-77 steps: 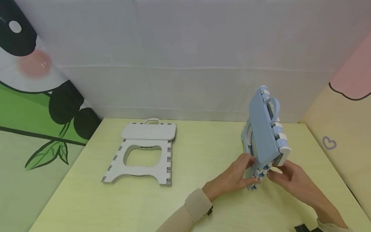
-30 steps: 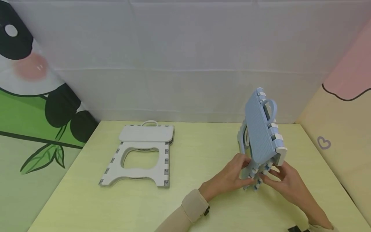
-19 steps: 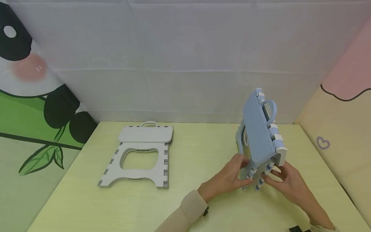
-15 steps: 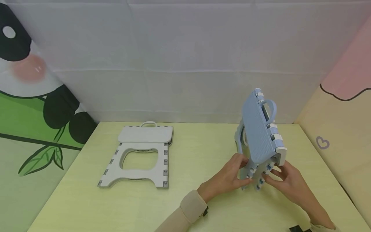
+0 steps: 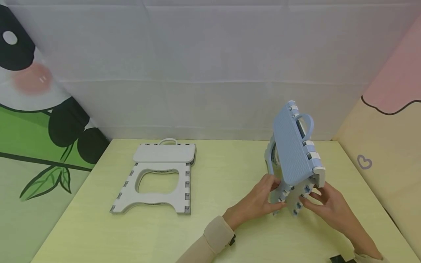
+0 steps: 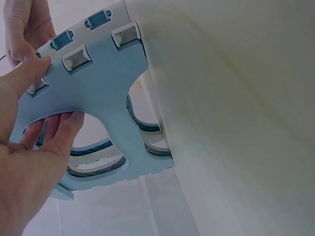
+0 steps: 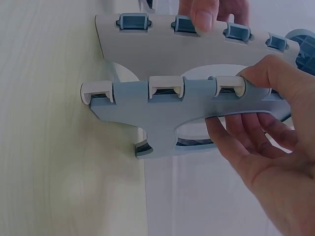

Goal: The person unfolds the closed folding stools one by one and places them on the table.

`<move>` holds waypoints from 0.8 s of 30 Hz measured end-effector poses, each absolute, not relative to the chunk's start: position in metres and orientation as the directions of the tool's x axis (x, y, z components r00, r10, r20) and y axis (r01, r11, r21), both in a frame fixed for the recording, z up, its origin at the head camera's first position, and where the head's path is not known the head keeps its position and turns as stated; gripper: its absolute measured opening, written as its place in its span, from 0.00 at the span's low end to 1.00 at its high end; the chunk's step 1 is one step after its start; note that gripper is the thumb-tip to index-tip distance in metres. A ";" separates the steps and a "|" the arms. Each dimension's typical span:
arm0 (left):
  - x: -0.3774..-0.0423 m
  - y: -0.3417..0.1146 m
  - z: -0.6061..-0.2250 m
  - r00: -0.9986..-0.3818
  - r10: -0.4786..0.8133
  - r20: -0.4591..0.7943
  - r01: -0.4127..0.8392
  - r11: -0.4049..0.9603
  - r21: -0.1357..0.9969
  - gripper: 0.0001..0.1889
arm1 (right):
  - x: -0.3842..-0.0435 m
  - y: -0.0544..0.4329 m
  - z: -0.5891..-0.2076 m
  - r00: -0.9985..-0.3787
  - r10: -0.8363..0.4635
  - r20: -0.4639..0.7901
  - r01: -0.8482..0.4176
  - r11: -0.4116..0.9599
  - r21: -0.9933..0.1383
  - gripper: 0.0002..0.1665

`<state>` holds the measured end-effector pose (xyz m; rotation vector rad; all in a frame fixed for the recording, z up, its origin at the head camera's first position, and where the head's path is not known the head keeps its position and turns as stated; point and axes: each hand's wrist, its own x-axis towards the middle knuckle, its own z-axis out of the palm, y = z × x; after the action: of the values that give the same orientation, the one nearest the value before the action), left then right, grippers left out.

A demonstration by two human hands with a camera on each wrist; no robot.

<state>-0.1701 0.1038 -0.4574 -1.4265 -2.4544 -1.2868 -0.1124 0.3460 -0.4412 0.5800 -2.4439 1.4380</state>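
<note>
A blue and white folding stool (image 5: 291, 146) stands partly unfolded at the right of the table, its ribbed blue top tilted steeply and a loop handle on the top's right edge. My left hand (image 5: 258, 199) grips the left leg panel, thumb on its hinged edge and fingers through the cut-out, as the left wrist view (image 6: 49, 128) shows. With my right hand (image 5: 332, 206) I grip the right leg panel, thumb on the edge and fingertips in the opening (image 7: 266, 128). A gap shows between the two panels.
A white folding stool (image 5: 161, 153) with grey hinges lies flat on the left half of the pale yellow table (image 5: 131, 237). A grey-white cloth wall (image 5: 210, 73) rises behind the table, with printed panels on either side.
The lower leg panels of the blue stool have spread apart, the left one shifting left with my left hand. The top leans further over. The white stool lies as before.
</note>
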 end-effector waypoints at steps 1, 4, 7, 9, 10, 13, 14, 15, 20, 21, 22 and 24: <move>-0.170 0.104 -0.458 -0.580 0.709 0.401 0.735 0.242 0.634 0.26 | -0.112 0.347 -0.442 -0.890 -0.213 0.404 -0.456 0.435 -0.776 0.44; -0.170 0.103 -0.458 -0.577 0.706 0.410 0.739 0.237 0.631 0.25 | -0.113 0.348 -0.443 -0.886 -0.219 0.409 -0.464 0.429 -0.775 0.45; -0.170 0.103 -0.458 -0.578 0.705 0.410 0.730 0.223 0.646 0.25 | -0.114 0.350 -0.443 -0.881 -0.227 0.415 -0.473 0.420 -0.775 0.45; -0.170 0.102 -0.458 -0.580 0.704 0.410 0.727 0.221 0.650 0.25 | -0.114 0.351 -0.443 -0.882 -0.229 0.412 -0.471 0.412 -0.780 0.45; -0.171 0.102 -0.458 -0.581 0.704 0.409 0.726 0.220 0.652 0.25 | -0.114 0.352 -0.443 -0.882 -0.230 0.410 -0.470 0.408 -0.783 0.45; -0.171 0.102 -0.458 -0.584 0.703 0.406 0.725 0.227 0.650 0.24 | -0.114 0.354 -0.443 -0.884 -0.234 0.404 -0.467 0.398 -0.790 0.46; -0.171 0.101 -0.458 -0.584 0.703 0.405 0.727 0.233 0.646 0.24 | -0.114 0.355 -0.443 -0.884 -0.235 0.403 -0.466 0.398 -0.790 0.46; -0.171 0.102 -0.458 -0.585 0.704 0.402 0.725 0.231 0.649 0.24 | -0.114 0.355 -0.444 -0.884 -0.236 0.404 -0.467 0.394 -0.791 0.46; -0.171 0.102 -0.457 -0.594 0.707 0.384 0.709 0.234 0.666 0.24 | -0.114 0.359 -0.444 -0.886 -0.236 0.399 -0.463 0.386 -0.798 0.45; -0.171 0.102 -0.457 -0.595 0.707 0.382 0.706 0.231 0.670 0.24 | -0.114 0.360 -0.444 -0.887 -0.235 0.398 -0.461 0.384 -0.800 0.45; -0.171 0.102 -0.456 -0.595 0.707 0.382 0.706 0.233 0.669 0.24 | -0.114 0.361 -0.444 -0.887 -0.233 0.398 -0.460 0.385 -0.800 0.45; -0.171 0.103 -0.456 -0.593 0.706 0.387 0.713 0.237 0.660 0.23 | -0.114 0.362 -0.444 -0.886 -0.233 0.401 -0.462 0.380 -0.801 0.45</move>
<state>-0.1709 0.1026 -0.4562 -1.4140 -2.4637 -1.3222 -0.1141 0.3623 -0.4441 0.6199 -2.4177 1.5125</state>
